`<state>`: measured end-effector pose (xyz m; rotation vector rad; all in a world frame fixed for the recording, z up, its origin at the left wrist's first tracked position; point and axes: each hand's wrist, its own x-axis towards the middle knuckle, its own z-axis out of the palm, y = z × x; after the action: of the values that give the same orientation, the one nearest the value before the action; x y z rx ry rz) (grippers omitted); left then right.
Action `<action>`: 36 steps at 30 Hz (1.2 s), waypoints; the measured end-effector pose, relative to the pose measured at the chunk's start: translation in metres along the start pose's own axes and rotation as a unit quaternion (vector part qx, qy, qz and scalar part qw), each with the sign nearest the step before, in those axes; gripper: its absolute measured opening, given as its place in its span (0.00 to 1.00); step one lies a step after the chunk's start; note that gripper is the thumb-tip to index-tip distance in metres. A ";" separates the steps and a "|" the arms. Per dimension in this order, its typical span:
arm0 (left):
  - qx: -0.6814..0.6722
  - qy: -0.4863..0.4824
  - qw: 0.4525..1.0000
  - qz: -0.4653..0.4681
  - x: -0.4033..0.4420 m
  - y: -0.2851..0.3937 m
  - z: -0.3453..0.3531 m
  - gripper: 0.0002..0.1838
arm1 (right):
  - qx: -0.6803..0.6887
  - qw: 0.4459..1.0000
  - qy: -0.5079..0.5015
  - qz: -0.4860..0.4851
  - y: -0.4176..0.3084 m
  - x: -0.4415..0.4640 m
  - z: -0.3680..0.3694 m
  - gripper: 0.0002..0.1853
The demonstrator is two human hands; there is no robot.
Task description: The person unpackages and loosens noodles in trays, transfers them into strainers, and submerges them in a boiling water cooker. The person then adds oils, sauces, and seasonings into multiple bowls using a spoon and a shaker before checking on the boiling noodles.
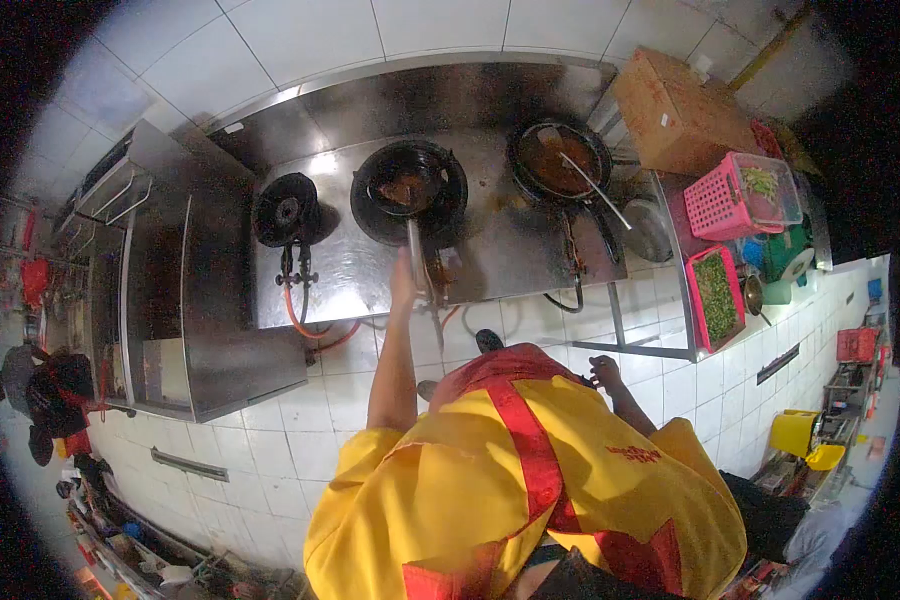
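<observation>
My left hand [403,284] is closed round the pale handle of a dark wok [432,170]. This wok sits on the middle burner [361,214] of a steel stove and has some reddish-brown food [406,190] in it. By my right side, away from the stove, hangs my right hand [605,372]; its fingers look loosely apart and I see nothing in them. To the right of the held wok stands a second wok [522,178] with brown liquid, and a long-handled metal utensil [598,192] leans across its rim.
A bare burner [286,208] is on the stove's left, with orange hoses [296,318] below. At right are a cardboard box [682,112], a pink basket [715,208], a pink tray of chopped greens [714,298] and a metal bowl [647,230]. White tiles [660,385] cover the floor.
</observation>
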<state>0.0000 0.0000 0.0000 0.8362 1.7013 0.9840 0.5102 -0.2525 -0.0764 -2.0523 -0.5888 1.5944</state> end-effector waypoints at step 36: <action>0.258 0.046 0.958 -0.115 -0.068 -0.160 -0.011 0.40 | -0.054 0.995 0.083 0.001 -0.011 -0.026 -0.014 0.14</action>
<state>-0.0045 -0.1314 -0.1138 0.9007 2.1236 0.4250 0.5175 -0.2606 -0.0466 -2.2388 -0.6254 1.4021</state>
